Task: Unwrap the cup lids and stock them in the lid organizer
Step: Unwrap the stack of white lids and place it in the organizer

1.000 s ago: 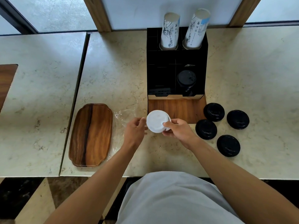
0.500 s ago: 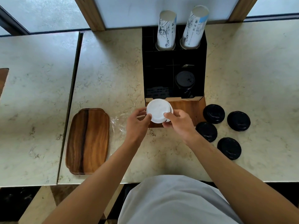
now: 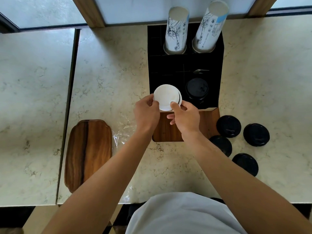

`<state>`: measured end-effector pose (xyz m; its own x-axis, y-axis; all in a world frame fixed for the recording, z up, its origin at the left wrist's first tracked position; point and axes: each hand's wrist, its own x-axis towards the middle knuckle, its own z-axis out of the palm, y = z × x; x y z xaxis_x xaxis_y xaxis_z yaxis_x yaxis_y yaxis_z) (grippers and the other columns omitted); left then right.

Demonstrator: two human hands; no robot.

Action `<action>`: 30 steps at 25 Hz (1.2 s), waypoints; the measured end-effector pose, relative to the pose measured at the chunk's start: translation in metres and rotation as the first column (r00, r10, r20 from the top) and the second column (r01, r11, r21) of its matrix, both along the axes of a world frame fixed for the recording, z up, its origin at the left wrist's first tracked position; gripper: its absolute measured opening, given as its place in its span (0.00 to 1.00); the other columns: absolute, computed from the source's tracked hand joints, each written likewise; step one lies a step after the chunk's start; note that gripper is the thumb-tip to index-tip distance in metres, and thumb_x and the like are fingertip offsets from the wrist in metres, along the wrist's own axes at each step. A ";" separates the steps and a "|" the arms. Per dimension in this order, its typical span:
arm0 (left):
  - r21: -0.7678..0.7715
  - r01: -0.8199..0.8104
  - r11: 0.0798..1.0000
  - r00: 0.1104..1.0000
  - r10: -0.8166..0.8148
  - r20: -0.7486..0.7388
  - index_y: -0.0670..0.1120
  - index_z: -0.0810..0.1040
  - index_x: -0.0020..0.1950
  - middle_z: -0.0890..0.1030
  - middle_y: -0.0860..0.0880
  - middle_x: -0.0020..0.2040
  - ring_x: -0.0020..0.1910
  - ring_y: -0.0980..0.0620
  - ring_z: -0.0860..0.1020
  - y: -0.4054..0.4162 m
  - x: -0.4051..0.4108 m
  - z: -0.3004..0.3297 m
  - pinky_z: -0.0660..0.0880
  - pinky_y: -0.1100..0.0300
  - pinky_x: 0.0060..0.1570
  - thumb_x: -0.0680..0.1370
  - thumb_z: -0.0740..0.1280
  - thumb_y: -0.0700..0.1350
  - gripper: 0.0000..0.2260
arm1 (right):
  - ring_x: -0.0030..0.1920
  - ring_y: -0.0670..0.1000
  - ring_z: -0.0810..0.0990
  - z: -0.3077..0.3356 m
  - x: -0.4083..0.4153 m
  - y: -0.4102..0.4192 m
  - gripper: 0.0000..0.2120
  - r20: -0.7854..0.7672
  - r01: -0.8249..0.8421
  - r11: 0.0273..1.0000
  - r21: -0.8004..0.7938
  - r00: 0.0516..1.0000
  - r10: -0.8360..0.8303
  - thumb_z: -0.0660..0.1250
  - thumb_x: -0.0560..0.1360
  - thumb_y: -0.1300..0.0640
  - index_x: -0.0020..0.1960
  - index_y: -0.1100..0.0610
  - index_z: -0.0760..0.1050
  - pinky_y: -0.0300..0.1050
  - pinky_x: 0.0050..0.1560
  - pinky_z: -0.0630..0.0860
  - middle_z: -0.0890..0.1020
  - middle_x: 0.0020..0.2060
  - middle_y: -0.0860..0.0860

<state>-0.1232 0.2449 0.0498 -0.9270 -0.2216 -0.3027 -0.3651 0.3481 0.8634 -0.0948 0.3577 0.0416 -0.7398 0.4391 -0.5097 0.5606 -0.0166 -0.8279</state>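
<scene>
Loose lids [image 3: 228, 126] right of organizer [image 3: 168, 71]

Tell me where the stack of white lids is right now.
The white lids are held between the left hand and right hand, over the black organizer's front-left compartment, left of the black lid stack.

The left hand [image 3: 146, 114] and right hand [image 3: 184, 117] covered the near edge of the white lids [image 3: 167, 97], whose count could not be told. The right forearm hid part of 1 black lid [image 3: 223, 145]. The organizer [image 3: 168, 71] compartments were too dark to read.
</scene>
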 end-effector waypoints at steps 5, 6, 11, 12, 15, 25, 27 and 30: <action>-0.118 0.157 0.981 0.988 -0.155 0.023 0.48 0.77 0.63 0.81 0.51 0.53 0.50 0.52 0.78 0.010 -0.005 -0.006 0.77 0.61 0.42 0.79 0.60 0.41 0.14 | 0.33 0.50 0.88 -0.005 -0.012 -0.006 0.24 0.028 0.084 0.996 0.014 0.996 -0.084 0.72 0.78 0.52 0.70 0.56 0.69 0.48 0.31 0.85 0.84 0.56 0.55; -0.124 0.169 0.978 0.986 -0.165 0.039 0.47 0.75 0.67 0.80 0.51 0.56 0.52 0.50 0.78 0.012 -0.006 -0.007 0.75 0.61 0.42 0.80 0.60 0.42 0.16 | 0.32 0.50 0.88 -0.007 -0.013 -0.007 0.23 0.034 0.073 0.997 0.030 0.997 -0.074 0.72 0.78 0.52 0.69 0.56 0.69 0.46 0.30 0.84 0.84 0.56 0.55; -0.066 0.161 0.985 0.982 -0.153 0.113 0.48 0.66 0.77 0.77 0.49 0.64 0.55 0.51 0.73 0.020 -0.011 -0.006 0.73 0.59 0.48 0.80 0.59 0.40 0.24 | 0.32 0.51 0.87 -0.011 -0.015 -0.007 0.21 0.051 0.025 0.997 0.071 0.998 -0.029 0.71 0.80 0.53 0.69 0.57 0.70 0.46 0.29 0.84 0.83 0.59 0.55; -0.053 0.174 0.983 0.979 -0.167 0.113 0.49 0.66 0.77 0.76 0.50 0.63 0.56 0.52 0.73 0.020 -0.012 -0.008 0.75 0.61 0.47 0.80 0.59 0.38 0.25 | 0.34 0.52 0.87 -0.011 -0.016 -0.007 0.21 0.054 0.010 0.996 0.087 0.998 -0.015 0.70 0.80 0.53 0.69 0.57 0.70 0.45 0.28 0.83 0.82 0.61 0.55; -0.032 0.230 0.973 0.967 -0.225 0.123 0.50 0.66 0.77 0.73 0.56 0.59 0.57 0.54 0.72 0.021 -0.018 -0.012 0.72 0.70 0.43 0.78 0.59 0.33 0.28 | 0.34 0.54 0.86 -0.011 -0.020 -0.004 0.20 0.081 -0.047 0.994 0.097 0.996 0.039 0.65 0.82 0.54 0.72 0.58 0.69 0.44 0.28 0.82 0.80 0.60 0.52; -0.145 0.404 0.903 0.878 -0.338 0.339 0.42 0.61 0.76 0.77 0.41 0.66 0.62 0.41 0.77 0.026 -0.054 -0.034 0.73 0.54 0.50 0.81 0.64 0.43 0.25 | 0.33 0.58 0.88 -0.021 -0.042 0.006 0.20 0.277 -0.289 0.956 -0.060 0.915 0.294 0.56 0.83 0.57 0.75 0.58 0.64 0.57 0.38 0.87 0.86 0.40 0.60; -0.179 0.436 0.882 0.865 -0.356 0.354 0.40 0.59 0.76 0.78 0.40 0.65 0.61 0.40 0.78 0.027 -0.057 -0.039 0.71 0.54 0.48 0.81 0.64 0.44 0.26 | 0.32 0.58 0.87 -0.027 -0.046 0.006 0.19 0.283 -0.315 0.947 -0.066 0.904 0.321 0.56 0.83 0.58 0.73 0.58 0.66 0.59 0.37 0.86 0.86 0.39 0.60; -0.211 0.469 0.858 0.852 -0.376 0.365 0.40 0.56 0.78 0.77 0.39 0.66 0.62 0.39 0.78 0.029 -0.060 -0.043 0.71 0.55 0.49 0.82 0.65 0.45 0.29 | 0.34 0.59 0.88 -0.028 -0.049 0.007 0.17 0.289 -0.360 0.930 -0.077 0.884 0.366 0.54 0.84 0.59 0.71 0.59 0.68 0.59 0.40 0.87 0.86 0.40 0.60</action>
